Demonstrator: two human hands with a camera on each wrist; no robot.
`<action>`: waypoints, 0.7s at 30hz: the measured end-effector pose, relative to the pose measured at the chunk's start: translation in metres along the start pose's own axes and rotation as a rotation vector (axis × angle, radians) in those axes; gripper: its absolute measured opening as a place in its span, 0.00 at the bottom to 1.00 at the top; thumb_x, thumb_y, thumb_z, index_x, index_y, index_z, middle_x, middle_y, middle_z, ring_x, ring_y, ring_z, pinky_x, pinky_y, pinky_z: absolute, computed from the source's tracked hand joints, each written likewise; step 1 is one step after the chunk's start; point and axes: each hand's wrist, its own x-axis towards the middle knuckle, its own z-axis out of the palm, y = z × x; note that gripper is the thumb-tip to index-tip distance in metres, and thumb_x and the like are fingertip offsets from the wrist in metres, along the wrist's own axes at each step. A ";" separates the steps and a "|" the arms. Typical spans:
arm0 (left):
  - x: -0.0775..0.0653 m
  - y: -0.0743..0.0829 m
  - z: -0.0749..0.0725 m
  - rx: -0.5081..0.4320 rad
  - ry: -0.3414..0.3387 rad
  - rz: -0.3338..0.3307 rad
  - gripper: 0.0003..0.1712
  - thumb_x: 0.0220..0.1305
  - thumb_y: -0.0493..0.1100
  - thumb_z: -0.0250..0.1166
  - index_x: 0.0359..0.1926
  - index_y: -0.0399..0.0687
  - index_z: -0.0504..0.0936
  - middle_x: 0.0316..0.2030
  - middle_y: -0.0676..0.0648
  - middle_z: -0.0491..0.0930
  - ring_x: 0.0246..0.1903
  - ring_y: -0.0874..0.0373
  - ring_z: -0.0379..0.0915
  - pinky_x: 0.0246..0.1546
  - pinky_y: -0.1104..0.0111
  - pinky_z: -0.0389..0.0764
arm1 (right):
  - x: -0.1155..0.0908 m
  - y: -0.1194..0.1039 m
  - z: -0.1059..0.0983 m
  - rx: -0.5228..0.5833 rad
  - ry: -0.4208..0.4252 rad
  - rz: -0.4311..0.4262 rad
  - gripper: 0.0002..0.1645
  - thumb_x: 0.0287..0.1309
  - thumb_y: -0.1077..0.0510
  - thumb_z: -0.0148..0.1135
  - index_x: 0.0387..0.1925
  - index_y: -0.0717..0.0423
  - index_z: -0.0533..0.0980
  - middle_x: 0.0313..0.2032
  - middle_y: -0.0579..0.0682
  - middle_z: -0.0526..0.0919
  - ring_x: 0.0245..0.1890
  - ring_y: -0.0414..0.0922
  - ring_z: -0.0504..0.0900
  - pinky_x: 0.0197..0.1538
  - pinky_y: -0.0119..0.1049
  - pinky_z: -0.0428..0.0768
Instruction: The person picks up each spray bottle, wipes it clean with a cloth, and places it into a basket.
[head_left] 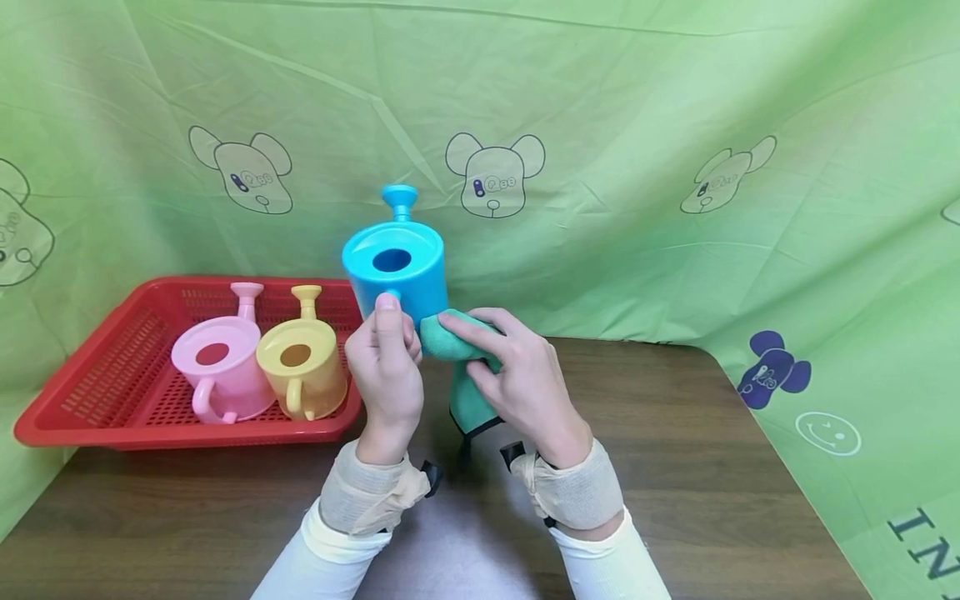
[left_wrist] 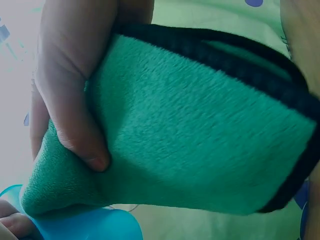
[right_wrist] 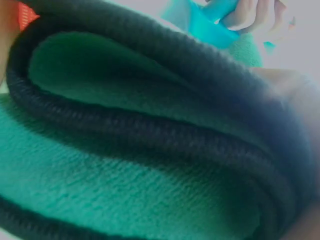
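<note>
My left hand (head_left: 387, 375) grips the handle of a blue toy watering can (head_left: 420, 279), thumb on top, and holds it up above the table with its spout pointing away. In my right hand (head_left: 528, 383) is a folded green cloth (head_left: 472, 400) with a dark edging. The fingers press one end of the cloth against the can's lower right side, and the rest hangs down. Much of the left wrist view is filled by the cloth (left_wrist: 200, 130), with the can (left_wrist: 100, 225) below it. Folds of the cloth (right_wrist: 125, 195) cover most of the right wrist view.
A red perforated basket (head_left: 97, 435) stands on the left of the brown wooden table (head_left: 675, 467). Inside it sit a pink watering can (head_left: 243, 375) and a yellow watering can (head_left: 322, 375). Behind hangs a green curtain (head_left: 600, 83) with printed mouse heads.
</note>
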 end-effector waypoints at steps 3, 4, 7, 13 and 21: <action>-0.002 -0.001 0.001 0.008 -0.017 0.000 0.25 0.70 0.48 0.50 0.17 0.39 0.65 0.12 0.48 0.63 0.13 0.57 0.58 0.18 0.70 0.64 | 0.001 0.001 -0.001 0.024 0.044 0.001 0.30 0.52 0.64 0.59 0.56 0.35 0.78 0.50 0.43 0.79 0.41 0.39 0.77 0.32 0.33 0.74; -0.002 -0.001 0.001 0.006 -0.022 0.001 0.25 0.70 0.48 0.50 0.17 0.39 0.65 0.12 0.48 0.63 0.13 0.57 0.59 0.17 0.70 0.64 | 0.001 0.001 -0.001 0.033 0.060 -0.001 0.30 0.52 0.64 0.59 0.56 0.36 0.78 0.50 0.44 0.79 0.42 0.39 0.78 0.33 0.34 0.75; -0.003 -0.001 0.001 0.001 -0.041 0.007 0.24 0.70 0.47 0.50 0.17 0.39 0.64 0.12 0.48 0.63 0.12 0.56 0.59 0.17 0.70 0.64 | 0.003 0.001 -0.002 0.062 0.112 -0.006 0.29 0.52 0.64 0.59 0.56 0.38 0.79 0.50 0.46 0.79 0.45 0.40 0.78 0.38 0.35 0.77; -0.004 -0.001 0.001 -0.004 -0.098 -0.010 0.25 0.70 0.47 0.50 0.16 0.41 0.64 0.11 0.48 0.63 0.12 0.55 0.58 0.15 0.70 0.62 | 0.005 0.002 -0.005 0.108 0.205 -0.014 0.28 0.52 0.66 0.58 0.55 0.43 0.79 0.49 0.48 0.80 0.48 0.41 0.78 0.45 0.36 0.77; -0.002 -0.002 -0.002 0.024 -0.179 -0.006 0.25 0.70 0.45 0.49 0.15 0.41 0.62 0.11 0.48 0.63 0.12 0.57 0.58 0.16 0.69 0.61 | 0.007 0.005 -0.010 0.152 0.279 -0.002 0.29 0.50 0.68 0.57 0.55 0.45 0.79 0.49 0.48 0.80 0.49 0.41 0.78 0.48 0.37 0.76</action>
